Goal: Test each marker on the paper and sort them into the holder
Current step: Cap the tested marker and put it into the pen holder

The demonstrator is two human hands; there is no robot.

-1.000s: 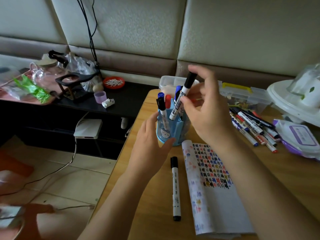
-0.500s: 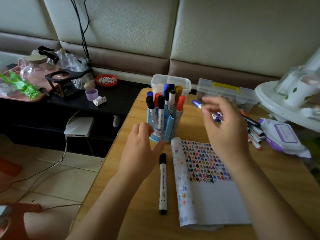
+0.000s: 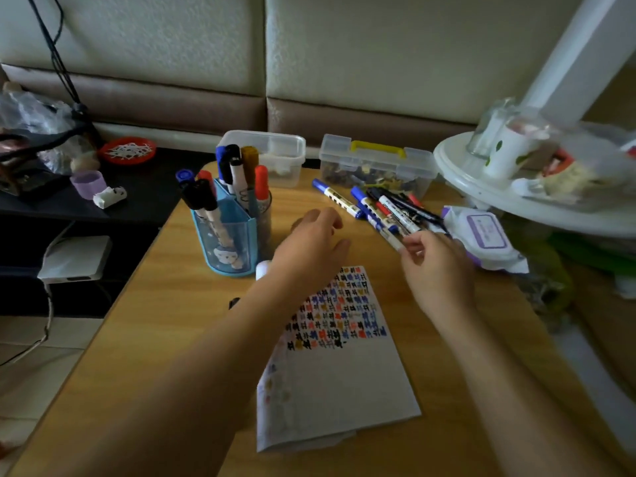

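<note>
Lying nearest, the paper [image 3: 340,380] sits on the wooden table [image 3: 155,339] beneath and between both forearms. Its far half is filled with rows of black, blue, red and orange test marks. Over its far edge the left hand [image 3: 309,242] hovers palm down, fingers relaxed and slightly spread, holding nothing. Just to its right, the right hand [image 3: 437,270] pinches the tail end of a white-barrelled marker [image 3: 377,218] with a blue cap. It slants away from the fingertips toward the far left; I cannot tell whether its cap end rests on the table. Close on the left hand's left stands the blue holder [image 3: 229,242], its compartments filled with upright markers capped black, blue, red and brown. Beyond the right hand's fingers lies a loose pile of markers [image 3: 406,206], with a lone blue-capped marker [image 3: 335,197] lying just left of it. Right of the right hand lies a pack of wipes [image 3: 485,235]. Farthest off sit a clear tub [image 3: 278,149] and a clear case [image 3: 378,163] with a yellow handle.
</note>
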